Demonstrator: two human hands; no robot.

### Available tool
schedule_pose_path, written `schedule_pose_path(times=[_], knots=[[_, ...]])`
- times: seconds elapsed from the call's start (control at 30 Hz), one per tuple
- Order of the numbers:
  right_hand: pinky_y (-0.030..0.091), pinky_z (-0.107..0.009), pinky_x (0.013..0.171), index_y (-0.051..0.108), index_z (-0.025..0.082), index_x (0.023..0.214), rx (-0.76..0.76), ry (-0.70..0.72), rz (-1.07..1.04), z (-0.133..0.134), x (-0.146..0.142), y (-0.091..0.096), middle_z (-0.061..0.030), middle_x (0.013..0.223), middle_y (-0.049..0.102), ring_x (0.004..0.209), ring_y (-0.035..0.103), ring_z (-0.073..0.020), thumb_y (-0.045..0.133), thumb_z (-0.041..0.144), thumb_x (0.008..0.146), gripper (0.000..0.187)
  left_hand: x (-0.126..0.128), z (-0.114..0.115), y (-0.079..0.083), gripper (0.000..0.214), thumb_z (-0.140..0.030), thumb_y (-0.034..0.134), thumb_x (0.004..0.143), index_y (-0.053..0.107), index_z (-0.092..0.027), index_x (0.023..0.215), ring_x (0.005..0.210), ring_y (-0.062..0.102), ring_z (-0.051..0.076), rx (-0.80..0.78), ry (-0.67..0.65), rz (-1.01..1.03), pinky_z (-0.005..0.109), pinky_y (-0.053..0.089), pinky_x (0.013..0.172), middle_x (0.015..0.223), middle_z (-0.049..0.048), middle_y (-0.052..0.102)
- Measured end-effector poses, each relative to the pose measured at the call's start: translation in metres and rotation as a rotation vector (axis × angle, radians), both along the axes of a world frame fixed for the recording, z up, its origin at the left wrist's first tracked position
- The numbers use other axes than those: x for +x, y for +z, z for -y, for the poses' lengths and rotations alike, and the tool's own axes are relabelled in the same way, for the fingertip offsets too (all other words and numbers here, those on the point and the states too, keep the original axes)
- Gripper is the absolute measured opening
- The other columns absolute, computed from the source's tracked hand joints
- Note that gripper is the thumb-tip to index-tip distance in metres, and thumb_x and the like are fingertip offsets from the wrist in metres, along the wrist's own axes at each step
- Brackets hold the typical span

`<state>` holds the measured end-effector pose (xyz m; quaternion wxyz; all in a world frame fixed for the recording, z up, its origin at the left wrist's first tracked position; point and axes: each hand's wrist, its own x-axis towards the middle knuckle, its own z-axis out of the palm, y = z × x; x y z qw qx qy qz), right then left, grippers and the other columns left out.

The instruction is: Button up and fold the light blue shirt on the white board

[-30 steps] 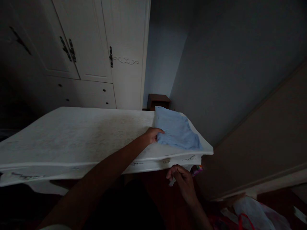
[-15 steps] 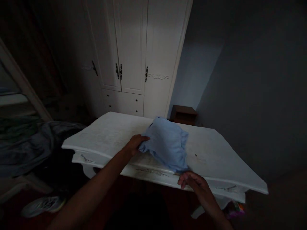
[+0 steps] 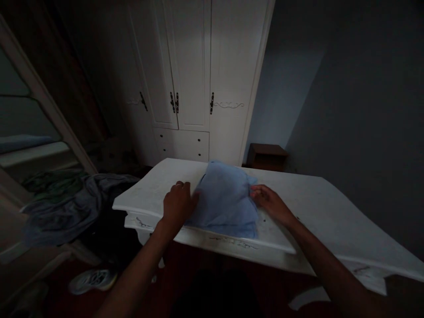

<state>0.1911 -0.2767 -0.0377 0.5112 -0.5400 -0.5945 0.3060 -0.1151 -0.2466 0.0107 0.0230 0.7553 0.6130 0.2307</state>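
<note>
A folded light-blue cloth (image 3: 225, 201), seemingly a garment, lies flat on the white table (image 3: 298, 194), its near edge close to the table's front. My left hand (image 3: 178, 204) is at the cloth's left side, fingers apart and slightly bent, with the thumb by the edge; it is a little blurred and grips nothing. At the right edge my right hand (image 3: 266, 201) has loosely bent fingers, their tips touching the cloth's border without a visible grip.
A white wardrobe (image 3: 192, 79) with dark handles stands behind the table. Beside it is a small brown cabinet (image 3: 268, 151). Crumpled grey clothes (image 3: 76, 207) are heaped at left, near a mirror frame (image 3: 49, 97). A shoe (image 3: 92, 281) lies on the dark red floor.
My left hand has let go of the cloth's left corner. My right hand has moved from the near corner up to the right edge. The cloth lies flatter and squarer, and the view has shifted.
</note>
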Motion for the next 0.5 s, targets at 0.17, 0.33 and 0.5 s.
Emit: schedule_pose_path(times=[0.17,0.33,0.5], knots=[[0.046,-0.027,0.057,0.064,0.019,0.082,-0.098,-0.012,-0.039,-0.054,0.026,-0.004,-0.0022,0.072,0.069,0.063,0.061,-0.0168,0.068,0.035,0.063,0.025,0.054,0.008,-0.003,0.044,-0.048,0.055,0.090,0.061,-0.016,0.120,0.116,0.059,0.024,-0.026,-0.586,0.139,0.035,0.044,0.103,0.125,0.0118,0.064],[0.043,-0.026,0.053,0.067,0.018,0.075,-0.053,-0.034,-0.197,-0.077,0.027,-0.019,-0.0004,0.062,0.068,0.053,0.058,-0.0142,0.069,0.032,0.057,0.023,0.121,0.006,-0.017,0.056,-0.058,0.048,0.091,0.066,-0.010,0.113,0.111,0.062,0.031,-0.026,-0.645,0.082,0.039,0.047,0.098,0.116,0.0177,0.068],[0.037,-0.022,0.046,0.066,0.018,0.081,0.006,-0.139,-0.324,-0.078,0.034,-0.028,-0.0017,0.068,0.070,0.049,0.055,-0.0114,0.068,0.035,0.060,0.027,0.165,-0.016,-0.014,0.052,-0.048,0.059,0.085,0.064,-0.004,0.113,0.107,0.063,0.039,-0.172,-0.493,-0.032,0.045,0.050,0.084,0.114,0.0275,0.064]])
